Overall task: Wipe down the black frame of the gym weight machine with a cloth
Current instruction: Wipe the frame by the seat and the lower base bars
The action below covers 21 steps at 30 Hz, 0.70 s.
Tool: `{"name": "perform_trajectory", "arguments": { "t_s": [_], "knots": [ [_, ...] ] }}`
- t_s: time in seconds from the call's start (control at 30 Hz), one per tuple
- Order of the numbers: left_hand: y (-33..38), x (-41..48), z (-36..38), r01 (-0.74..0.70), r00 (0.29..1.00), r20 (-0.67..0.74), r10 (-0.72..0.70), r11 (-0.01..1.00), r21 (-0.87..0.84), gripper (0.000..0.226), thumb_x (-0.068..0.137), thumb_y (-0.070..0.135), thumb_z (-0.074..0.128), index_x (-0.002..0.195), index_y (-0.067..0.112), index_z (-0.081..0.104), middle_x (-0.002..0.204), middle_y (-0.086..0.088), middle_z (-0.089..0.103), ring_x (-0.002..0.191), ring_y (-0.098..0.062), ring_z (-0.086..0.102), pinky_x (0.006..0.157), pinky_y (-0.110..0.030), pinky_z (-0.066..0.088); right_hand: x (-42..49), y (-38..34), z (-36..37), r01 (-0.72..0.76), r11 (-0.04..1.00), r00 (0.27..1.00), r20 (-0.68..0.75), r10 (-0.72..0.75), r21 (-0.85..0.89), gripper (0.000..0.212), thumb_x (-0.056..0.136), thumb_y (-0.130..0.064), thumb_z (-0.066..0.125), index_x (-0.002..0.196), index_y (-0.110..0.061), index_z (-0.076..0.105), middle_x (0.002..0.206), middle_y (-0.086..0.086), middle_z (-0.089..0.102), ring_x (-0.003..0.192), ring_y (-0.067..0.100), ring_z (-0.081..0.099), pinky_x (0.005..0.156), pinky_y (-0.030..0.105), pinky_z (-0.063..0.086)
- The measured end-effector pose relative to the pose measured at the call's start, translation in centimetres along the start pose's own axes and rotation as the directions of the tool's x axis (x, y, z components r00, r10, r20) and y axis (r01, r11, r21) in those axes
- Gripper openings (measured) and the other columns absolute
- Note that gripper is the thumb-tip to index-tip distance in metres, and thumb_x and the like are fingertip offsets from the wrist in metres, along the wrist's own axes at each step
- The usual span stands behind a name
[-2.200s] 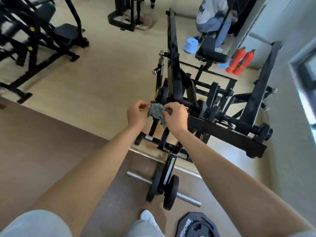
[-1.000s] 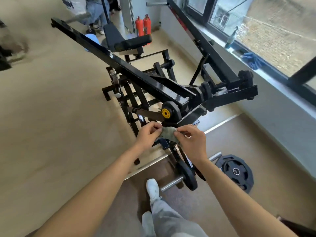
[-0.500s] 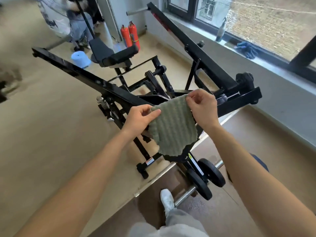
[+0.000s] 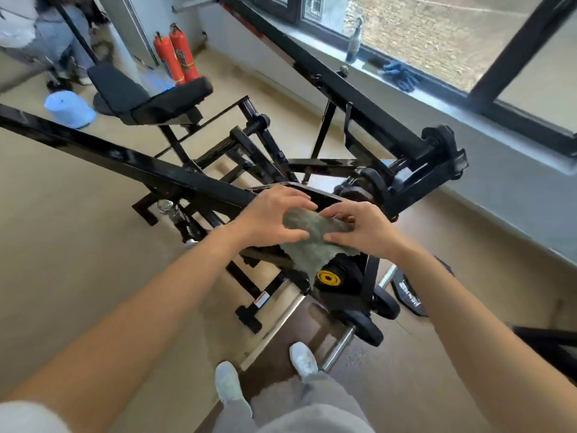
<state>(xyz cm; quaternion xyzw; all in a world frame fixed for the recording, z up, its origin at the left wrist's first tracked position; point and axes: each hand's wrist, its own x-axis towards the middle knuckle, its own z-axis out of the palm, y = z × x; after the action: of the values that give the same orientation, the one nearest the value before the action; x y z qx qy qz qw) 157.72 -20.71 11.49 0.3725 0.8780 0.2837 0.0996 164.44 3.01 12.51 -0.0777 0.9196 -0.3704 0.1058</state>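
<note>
Where half a second ago it hung spread in the air, the cloth (image 4: 313,242) now lies on the black frame (image 4: 175,179), left hand (image 4: 271,218) and right hand (image 4: 363,232) pressing its edges: wiping can begin. Sticker (image 4: 261,300) and plate (image 4: 409,295) lettering are unreadable.

I see a grey-green cloth (image 4: 315,242), glossy black frame (image 4: 150,167), yellow hub cap (image 4: 327,278), red extinguishers (image 4: 176,59), pale-blue stool (image 4: 70,109).

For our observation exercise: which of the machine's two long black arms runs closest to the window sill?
The right-hand long black arm, slanting up alongside the grey window sill. The left-hand long black arm crosses open beige floor instead.
</note>
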Motion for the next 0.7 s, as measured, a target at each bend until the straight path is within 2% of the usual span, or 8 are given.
{"name": "perform_trajectory", "arguments": {
  "t_s": [0.07,0.13,0.23,0.3,0.4,0.53,0.7],
  "knots": [
    [-0.5,0.7,-0.2,-0.079,0.986,0.148,0.072,0.996,0.043,0.057,0.079,0.046,0.08,0.131,0.033,0.064,0.128,0.011,0.062,0.118,-0.009,0.055,0.101,-0.033,0.043,-0.4,-1.2,-0.3,-0.058,0.994,0.998,0.0,0.058,-0.088,0.039,0.078,-0.034,0.085,0.115,-0.027,0.073,0.112,-0.01,0.068,0.105,0.01,0.062,0.096,0.033,0.051],
    [-0.9,1.5,0.0,-0.118,0.979,0.175,0.102,0.989,0.085,0.058,0.077,0.052,0.079,0.131,0.035,0.062,0.121,0.012,0.064,0.11,-0.01,0.058,0.095,-0.037,0.047,-0.3,-2.5,-0.8,-0.1,0.971,0.994,0.028,0.109,-0.219,0.042,0.078,-0.033,0.085,0.118,-0.026,0.074,0.11,-0.009,0.069,0.102,0.01,0.06,0.093,0.029,0.048],
    [-1.0,2.4,0.1,-0.174,0.97,0.191,0.149,0.977,0.121,0.06,0.074,0.059,0.076,0.128,0.04,0.059,0.114,0.016,0.066,0.106,-0.01,0.059,0.092,-0.04,0.049,-0.1,-4.2,-1.3,-0.132,0.898,0.985,0.048,0.167,-0.42,0.046,0.078,-0.028,0.085,0.122,-0.025,0.072,0.098,-0.014,0.064,0.093,0.007,0.05,0.081,0.02,0.033],
    [-1.3,2.7,-0.1,-0.201,0.959,0.226,0.17,0.972,0.124,0.061,0.072,0.06,0.076,0.128,0.042,0.057,0.112,0.017,0.066,0.104,-0.009,0.059,0.091,-0.04,0.05,0.1,-5.4,-1.0,-0.199,0.879,0.971,0.03,0.235,-0.432,0.046,0.077,-0.027,0.084,0.122,-0.024,0.072,0.094,-0.014,0.058,0.091,0.009,0.05,0.079,0.02,0.034],
    [-2.2,2.9,-0.6,-0.238,0.94,0.279,0.198,0.964,0.118,0.066,0.072,0.058,0.078,0.131,0.041,0.055,0.113,0.014,0.067,0.105,-0.012,0.06,0.093,-0.04,0.05,0.7,-6.7,0.2,-0.282,0.859,0.952,-0.014,0.306,-0.427,0.048,0.072,-0.035,0.086,0.114,-0.02,0.067,0.1,-0.004,0.06,0.097,0.019,0.056,0.08,0.03,0.045],
    [-3.9,2.8,-1.7,-0.243,0.926,0.322,0.197,0.964,0.111,0.068,0.073,0.056,0.079,0.134,0.038,0.055,0.111,0.012,0.068,0.101,-0.012,0.06,0.092,-0.04,0.051,2.1,-7.6,2.4,-0.305,0.852,0.947,-0.038,0.32,-0.426,0.051,0.069,-0.032,0.087,0.101,-0.021,0.049,0.101,0.002,0.059,0.096,0.025,0.055,0.081,0.038,0.046],
    [-5.6,2.6,-3.7,-0.212,0.912,0.385,0.143,0.967,0.141,0.071,0.074,0.052,0.082,0.136,0.034,0.054,0.113,0.009,0.066,0.101,-0.014,0.06,0.09,-0.039,0.051,4.4,-8.7,4.1,-0.292,0.837,0.94,0.023,0.34,-0.464,0.058,0.073,-0.03,0.082,0.117,-0.018,0.047,0.106,0.004,0.062,0.1,0.029,0.057,0.09,0.047,0.047]
  ]
}}
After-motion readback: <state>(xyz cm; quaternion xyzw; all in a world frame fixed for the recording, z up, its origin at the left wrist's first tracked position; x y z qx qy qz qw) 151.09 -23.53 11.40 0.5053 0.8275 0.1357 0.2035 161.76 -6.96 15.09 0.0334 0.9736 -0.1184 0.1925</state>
